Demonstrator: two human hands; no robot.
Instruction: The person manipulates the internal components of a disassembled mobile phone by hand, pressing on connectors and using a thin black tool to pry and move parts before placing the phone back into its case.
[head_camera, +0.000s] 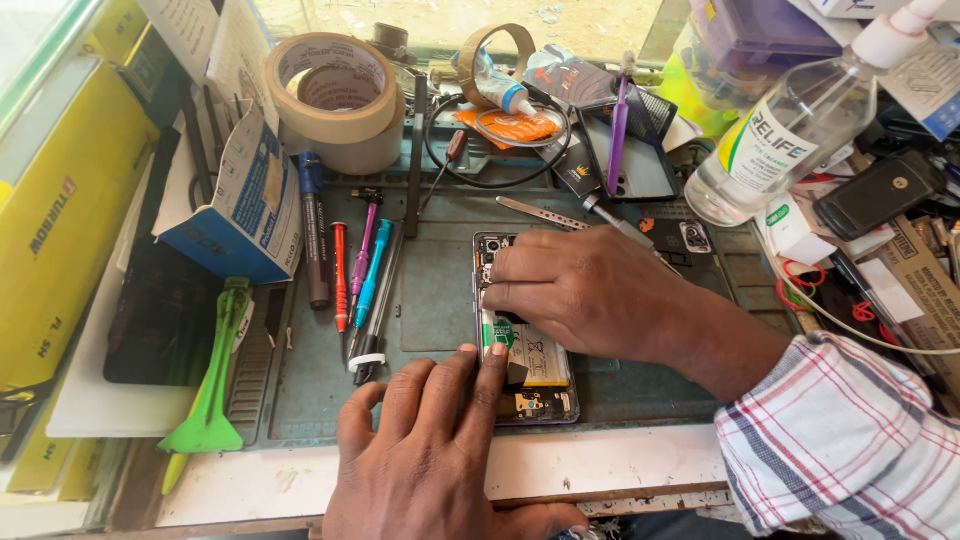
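— Fingertips (497, 350) of the left hand (430, 450) lie close together, pressed flat on the lower part of the opened phone (525, 390), likely to pin it to the grey-green work mat (430, 290).

— And the right hand (590, 290)?

— Its fingers (510, 275) are curled and bunched over the phone's upper half. They may be pinching something small, but the knuckles hide it, so I cannot tell.

— Where does the phone sit?

— Directly under both sets of fingers, back cover off, its battery (535, 355) showing between them.

— What else is close?

— Left of the fingers, 3 thin screwdrivers (362, 270) lie side by side, within easy reach. Beyond the right knuckles rest metal tweezers (540, 212), and farther up 2 stacked tape rolls (335, 100). A clear liquid bottle (780, 130) leans well to the right.
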